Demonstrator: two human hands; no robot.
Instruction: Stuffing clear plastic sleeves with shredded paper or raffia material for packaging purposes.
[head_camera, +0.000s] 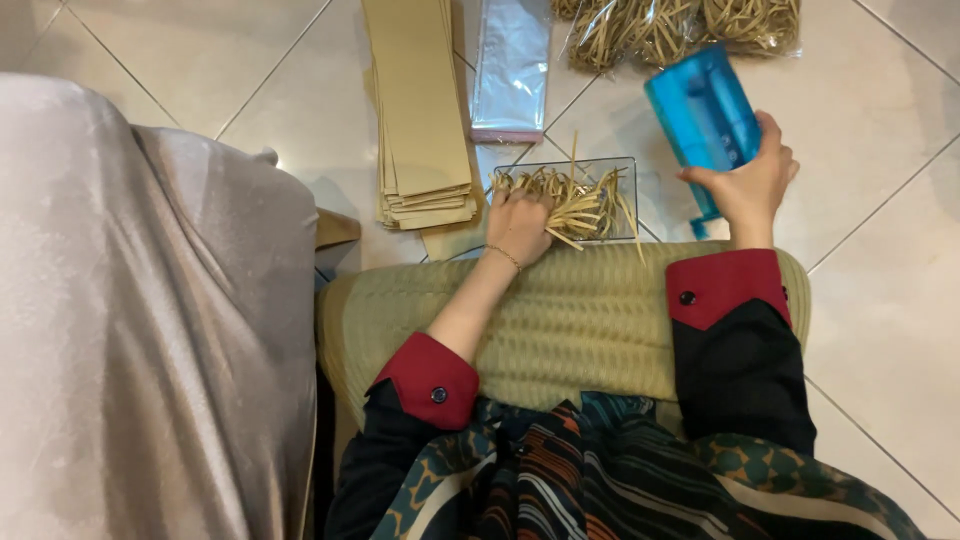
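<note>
My left hand (518, 226) reaches over the yellow-green cushion (580, 325) into a clear plastic tray (628, 170) on the floor and closes on a bunch of tan paper shreds (585, 200). My right hand (750, 185) is raised to the right of the tray and holds a blue translucent box-like thing (703, 115), tilted. Both sleeves are black with red cuffs.
A stack of tan paper sheets (418, 110) lies on the tiled floor to the left of the tray. Beyond it lie a clear plastic sleeve (510, 65) and bags of tan shreds (680, 25). Grey cloth (140, 320) fills the left side.
</note>
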